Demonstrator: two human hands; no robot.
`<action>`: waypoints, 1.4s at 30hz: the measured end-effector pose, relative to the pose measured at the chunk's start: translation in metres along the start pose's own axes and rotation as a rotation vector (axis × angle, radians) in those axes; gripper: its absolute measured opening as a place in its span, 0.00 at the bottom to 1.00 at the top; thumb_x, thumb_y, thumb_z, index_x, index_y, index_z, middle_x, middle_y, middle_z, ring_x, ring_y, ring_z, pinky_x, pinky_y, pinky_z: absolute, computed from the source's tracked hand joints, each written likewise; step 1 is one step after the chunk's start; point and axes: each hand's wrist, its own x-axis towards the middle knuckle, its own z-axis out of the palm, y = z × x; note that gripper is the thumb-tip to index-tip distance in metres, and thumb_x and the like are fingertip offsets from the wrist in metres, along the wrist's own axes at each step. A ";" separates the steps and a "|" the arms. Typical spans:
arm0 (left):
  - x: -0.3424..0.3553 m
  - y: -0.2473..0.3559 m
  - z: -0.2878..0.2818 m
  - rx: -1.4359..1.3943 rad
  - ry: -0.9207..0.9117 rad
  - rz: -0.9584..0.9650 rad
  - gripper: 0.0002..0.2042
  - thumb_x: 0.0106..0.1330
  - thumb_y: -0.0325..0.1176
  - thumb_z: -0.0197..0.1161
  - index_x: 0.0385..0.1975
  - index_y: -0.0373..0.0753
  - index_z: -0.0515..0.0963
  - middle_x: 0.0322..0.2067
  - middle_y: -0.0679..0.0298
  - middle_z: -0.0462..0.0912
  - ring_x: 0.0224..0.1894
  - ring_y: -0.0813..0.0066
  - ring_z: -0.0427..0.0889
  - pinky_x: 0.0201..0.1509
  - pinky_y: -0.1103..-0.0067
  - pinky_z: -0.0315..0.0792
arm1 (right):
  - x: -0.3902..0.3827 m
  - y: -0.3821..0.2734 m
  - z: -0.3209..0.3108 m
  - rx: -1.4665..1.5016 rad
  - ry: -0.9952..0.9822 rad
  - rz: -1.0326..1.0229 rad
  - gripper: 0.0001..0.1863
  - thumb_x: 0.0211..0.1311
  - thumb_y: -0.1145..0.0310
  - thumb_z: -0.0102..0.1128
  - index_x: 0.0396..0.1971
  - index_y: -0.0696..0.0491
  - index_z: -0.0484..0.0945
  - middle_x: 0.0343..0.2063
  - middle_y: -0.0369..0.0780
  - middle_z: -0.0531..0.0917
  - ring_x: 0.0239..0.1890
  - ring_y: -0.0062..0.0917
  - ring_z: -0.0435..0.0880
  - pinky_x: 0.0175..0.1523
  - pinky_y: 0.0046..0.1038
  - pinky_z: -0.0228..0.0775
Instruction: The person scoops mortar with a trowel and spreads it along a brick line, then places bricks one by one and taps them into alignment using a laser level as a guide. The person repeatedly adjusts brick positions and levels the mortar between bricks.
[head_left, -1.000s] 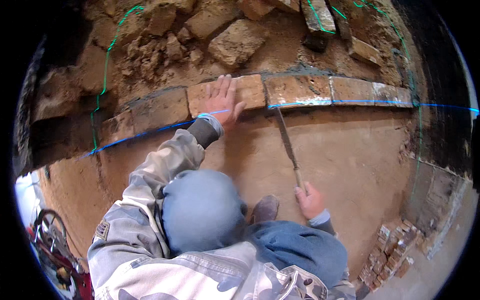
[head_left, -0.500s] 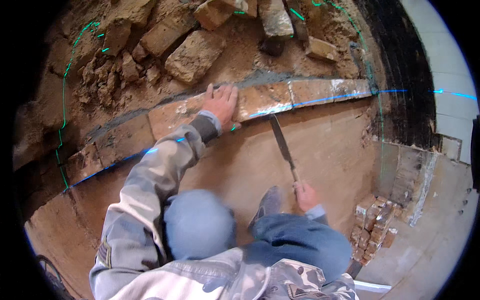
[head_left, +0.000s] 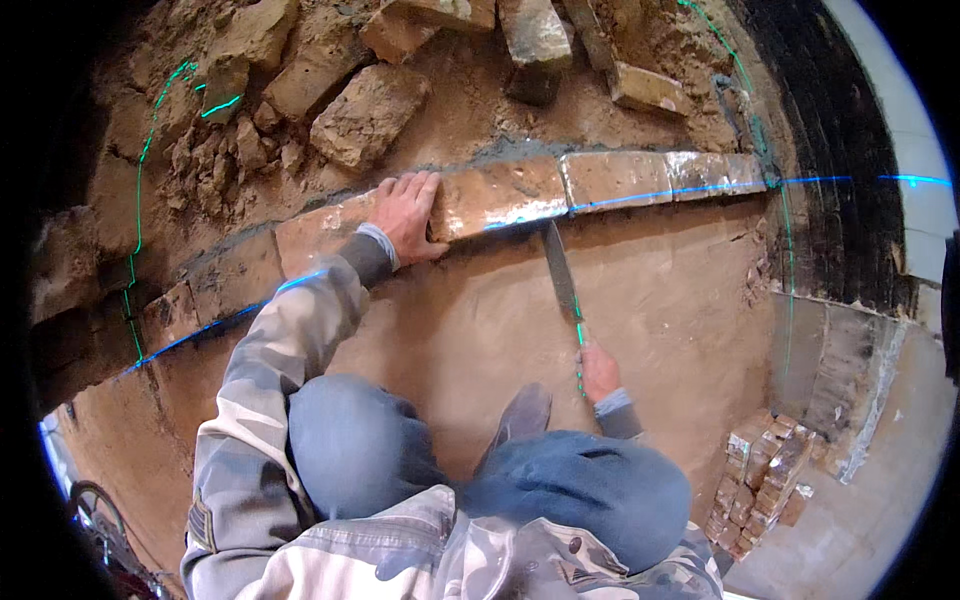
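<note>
A curved row of reddish-brown bricks (head_left: 615, 182) runs across the middle of the view. My left hand (head_left: 404, 215) lies over one brick there, fingers together across its top and thumb against the near edge; it seems to hold that brick. Beside its fingers is another brick (head_left: 500, 195) with whitish patches and a blue laser line along its front. My right hand (head_left: 600, 370) is closed round the handle of a trowel (head_left: 561, 270), seen nearly edge-on. The blade points away from me, its tip at the near lower edge of the row. Whether the tip touches brick cannot be told.
Behind the row lie grey mortar (head_left: 520, 148), loose soil and broken bricks (head_left: 370, 115). A brick stack (head_left: 760, 480) stands at the lower right, with a dark curved wall (head_left: 840, 150) beyond. My knees (head_left: 360, 440) are close below my hands. Green laser lines cross the scene.
The head view has shifted a little. Against the bricks, the trowel tip sits slightly farther right, nearer a joint. My left hand stays on the row.
</note>
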 end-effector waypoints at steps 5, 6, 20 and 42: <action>0.003 0.004 0.003 -0.002 0.029 0.022 0.52 0.39 0.49 0.77 0.65 0.30 0.59 0.61 0.45 0.67 0.65 0.49 0.65 0.69 0.59 0.55 | -0.005 -0.002 -0.018 -0.096 -0.045 -0.094 0.18 0.75 0.59 0.43 0.31 0.57 0.75 0.21 0.46 0.76 0.25 0.37 0.77 0.32 0.40 0.69; 0.006 0.005 0.004 -0.013 0.040 0.032 0.52 0.39 0.48 0.77 0.65 0.30 0.59 0.61 0.46 0.67 0.65 0.49 0.65 0.69 0.59 0.55 | 0.007 -0.009 -0.019 -0.098 -0.016 -0.176 0.19 0.74 0.57 0.44 0.31 0.57 0.75 0.23 0.50 0.77 0.29 0.45 0.77 0.34 0.42 0.69; 0.003 0.005 0.012 0.011 0.091 0.032 0.51 0.38 0.47 0.77 0.64 0.31 0.60 0.61 0.48 0.68 0.64 0.51 0.67 0.67 0.59 0.58 | 0.019 -0.001 -0.001 -0.181 -0.028 -0.151 0.19 0.75 0.59 0.41 0.32 0.57 0.73 0.26 0.51 0.77 0.31 0.49 0.77 0.36 0.44 0.69; 0.003 0.011 0.007 0.025 0.053 -0.027 0.52 0.40 0.51 0.76 0.65 0.30 0.60 0.62 0.46 0.67 0.65 0.47 0.65 0.71 0.60 0.56 | 0.048 -0.129 0.012 0.204 -0.125 -0.279 0.15 0.73 0.61 0.48 0.31 0.58 0.70 0.24 0.53 0.75 0.27 0.49 0.75 0.32 0.41 0.66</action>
